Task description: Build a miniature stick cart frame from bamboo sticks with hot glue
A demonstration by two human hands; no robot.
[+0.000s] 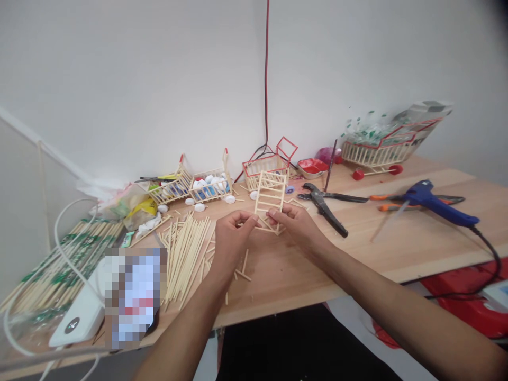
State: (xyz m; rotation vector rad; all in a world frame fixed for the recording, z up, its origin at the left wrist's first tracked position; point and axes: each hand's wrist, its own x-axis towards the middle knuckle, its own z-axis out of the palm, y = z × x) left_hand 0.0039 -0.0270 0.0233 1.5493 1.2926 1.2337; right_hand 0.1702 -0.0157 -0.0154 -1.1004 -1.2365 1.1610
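– Stick frame (pixel 270 193), the ladder-shaped one: where is it?
– Held above the middle of the bench (pixel 397 238). Its near end sits between both hands, and its far end tilts up and away towards the wall.
– How does the left hand (pixel 232 233) sit?
– Its forearm comes in from the near left, wrist slightly bent, back of the hand up. Thumb and forefinger are pinched on the near left corner of the stick frame, and the other fingers curl under.
– And the right hand (pixel 296 225)?
– Its forearm runs in long from the near right, palm turned down and inward. Its fingers grasp the near right corner, knuckles towards the pliers (pixel 323 207). The two hands are close but apart, with the frame's lowest rungs between them.
– What lies around them?
– Loose sticks (pixel 184 254) fan out on the bench just left of the left hand, with a few short pieces beneath the wrist. The pliers lie just right of the right hand, and a blue glue gun (pixel 434 203) lies further right.
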